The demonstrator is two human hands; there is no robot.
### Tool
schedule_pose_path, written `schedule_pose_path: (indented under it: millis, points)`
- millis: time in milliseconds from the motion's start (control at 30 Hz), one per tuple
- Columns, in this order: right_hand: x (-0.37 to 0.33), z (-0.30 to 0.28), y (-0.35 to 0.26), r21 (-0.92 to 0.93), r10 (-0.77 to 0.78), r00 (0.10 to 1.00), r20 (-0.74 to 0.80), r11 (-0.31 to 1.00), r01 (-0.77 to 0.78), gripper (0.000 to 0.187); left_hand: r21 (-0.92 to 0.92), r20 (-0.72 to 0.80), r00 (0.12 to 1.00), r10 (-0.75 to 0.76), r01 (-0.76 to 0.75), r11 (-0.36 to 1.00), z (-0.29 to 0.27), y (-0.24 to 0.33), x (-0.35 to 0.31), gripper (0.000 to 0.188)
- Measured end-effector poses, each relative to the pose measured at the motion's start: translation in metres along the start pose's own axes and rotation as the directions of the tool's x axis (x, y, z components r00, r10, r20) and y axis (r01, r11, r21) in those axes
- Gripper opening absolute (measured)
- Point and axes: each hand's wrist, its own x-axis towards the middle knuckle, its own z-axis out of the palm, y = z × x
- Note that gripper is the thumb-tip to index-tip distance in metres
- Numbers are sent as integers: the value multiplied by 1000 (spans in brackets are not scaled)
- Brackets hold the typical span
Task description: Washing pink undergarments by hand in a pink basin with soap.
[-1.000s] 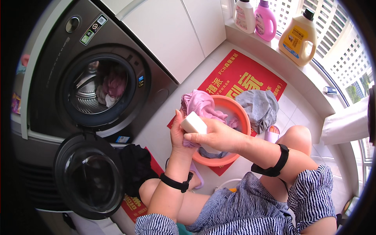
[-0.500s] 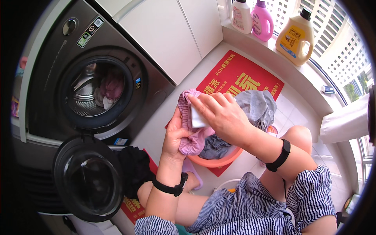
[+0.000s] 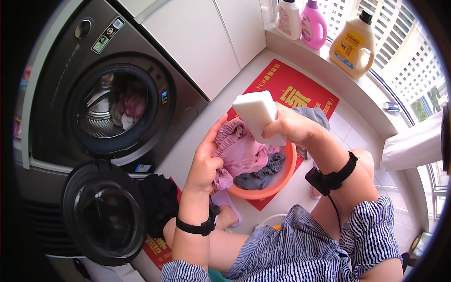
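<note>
My left hand (image 3: 203, 164) grips a pink garment (image 3: 244, 152) by its gathered, elastic-looking edge. The fingers lie behind the cloth, and the thumb is folded over it. In my right hand (image 3: 292, 128) is a thick white bar of soap (image 3: 256, 112), lifted above the garment and apart from my left hand. The pink cloth hangs over an orange basin (image 3: 251, 193). Dark grey cloth (image 3: 260, 175) lies inside the basin, partly covered by the pink garment. A lighter grey cloth (image 3: 315, 115) shows behind my right wrist.
At left, a front-loading washing machine (image 3: 183, 89) has its round door (image 3: 105, 214) swung out and pink and white laundry (image 3: 129, 108) inside. Black cloth (image 3: 159, 202) lies by the door. A red mat (image 3: 272, 82) lies beyond the basin. Several bottles, including a yellow-labelled jug (image 3: 353, 44), line the windowsill.
The soap has come up off the pink garment and turned, showing its broad white face. My left hand has opened out slightly, and the garment has spread lower over the basin.
</note>
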Motion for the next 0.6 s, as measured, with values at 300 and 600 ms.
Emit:
schedule_pose_path:
  millis: [300,600]
  points:
    - [5,13,14,-269,-12,979,204,961,68,62,286,-71,996,45,-22,958,-8,1,0,89]
    - [3,-6,-9,565,77,955,-286,819,103,51,316,-226,974,24,50,948,-32,11,-6,61]
